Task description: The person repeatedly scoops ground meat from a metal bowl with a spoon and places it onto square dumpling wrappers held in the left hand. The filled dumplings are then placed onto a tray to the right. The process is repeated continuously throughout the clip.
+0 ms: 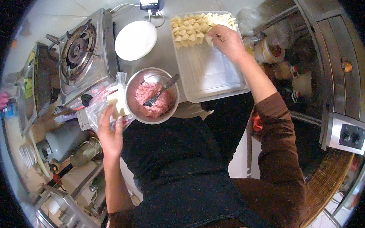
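Observation:
My right hand is over the far part of a clear plastic tray, its fingertips pinching a folded dumpling beside the others. Rows of pale folded dumplings fill the tray's far end. My left hand, fingers apart, is at a stack of pale dough wrappers on a clear plastic bag; whether the fingertips touch the stack is unclear. Between the hands stands a metal bowl of pink minced meat. A dark-handled utensil rests in the meat.
A white round plate lies beyond the bowl. To the left is a gas stove. A phone with a cable stands at the back of the metal counter. Plastic tubs are at right, beyond the tray.

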Demonstrator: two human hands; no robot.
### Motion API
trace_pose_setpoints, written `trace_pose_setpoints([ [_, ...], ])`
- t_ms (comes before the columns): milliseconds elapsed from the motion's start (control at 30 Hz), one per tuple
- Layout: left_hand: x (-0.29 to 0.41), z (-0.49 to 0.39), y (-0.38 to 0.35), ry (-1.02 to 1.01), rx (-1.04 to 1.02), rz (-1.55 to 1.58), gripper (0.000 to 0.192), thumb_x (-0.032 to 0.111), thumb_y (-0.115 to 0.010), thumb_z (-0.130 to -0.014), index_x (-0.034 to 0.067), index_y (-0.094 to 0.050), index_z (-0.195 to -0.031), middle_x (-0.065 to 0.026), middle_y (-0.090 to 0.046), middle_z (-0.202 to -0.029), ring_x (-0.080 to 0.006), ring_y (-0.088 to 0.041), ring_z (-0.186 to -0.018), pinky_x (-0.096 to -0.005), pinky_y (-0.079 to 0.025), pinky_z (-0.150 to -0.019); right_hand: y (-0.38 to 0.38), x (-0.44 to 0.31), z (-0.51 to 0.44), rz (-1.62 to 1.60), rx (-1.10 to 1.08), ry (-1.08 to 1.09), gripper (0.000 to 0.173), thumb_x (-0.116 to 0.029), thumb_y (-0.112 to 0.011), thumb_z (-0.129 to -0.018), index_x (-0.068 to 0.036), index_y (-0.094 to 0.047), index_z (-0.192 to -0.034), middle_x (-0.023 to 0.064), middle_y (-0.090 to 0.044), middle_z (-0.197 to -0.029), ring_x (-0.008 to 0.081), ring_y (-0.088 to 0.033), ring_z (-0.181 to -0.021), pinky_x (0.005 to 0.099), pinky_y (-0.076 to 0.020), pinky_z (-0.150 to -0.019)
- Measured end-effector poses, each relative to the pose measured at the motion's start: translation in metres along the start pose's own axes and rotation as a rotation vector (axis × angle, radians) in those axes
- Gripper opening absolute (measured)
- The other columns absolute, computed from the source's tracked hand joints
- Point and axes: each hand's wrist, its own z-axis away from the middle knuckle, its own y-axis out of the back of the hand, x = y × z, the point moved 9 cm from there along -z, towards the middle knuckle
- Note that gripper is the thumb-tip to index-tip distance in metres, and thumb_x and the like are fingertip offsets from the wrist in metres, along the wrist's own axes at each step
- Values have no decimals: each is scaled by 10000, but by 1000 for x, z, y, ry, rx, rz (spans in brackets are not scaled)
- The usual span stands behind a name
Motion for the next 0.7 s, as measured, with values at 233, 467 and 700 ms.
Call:
trace_pose_setpoints([
  [233,5,-14,-13,-157,56,-182,314,71,-837,-815,0,-737,-1105,-151,-699,-1244,-378,-626,-1187,-464,-489,-1056,-32,15,-14,120,61,146,246,-26,-739,-858,-59,-743,-1102,161,-729,-1136,379,-677,-1135,460,-558,-988],
  [467,10,-22,-3,-227,123,-119,202,83,-839,-794,50,-749,-972,-120,-689,-1083,-372,-629,-1055,-479,-517,-934,-18,-17,-11,192,118,51,237,40,-704,-928,-51,-724,-1147,131,-707,-1112,248,-710,-927,362,-579,-840],
  [700,4,-15,-4,-246,214,-89,166,50,-785,-832,30,-731,-987,-129,-684,-1068,-382,-618,-1053,-479,-515,-938,-17,-79,27,-32,-89,-152,417,41,-705,-887,-51,-705,-1293,63,-706,-1086,160,-664,-926,298,-550,-834],
])
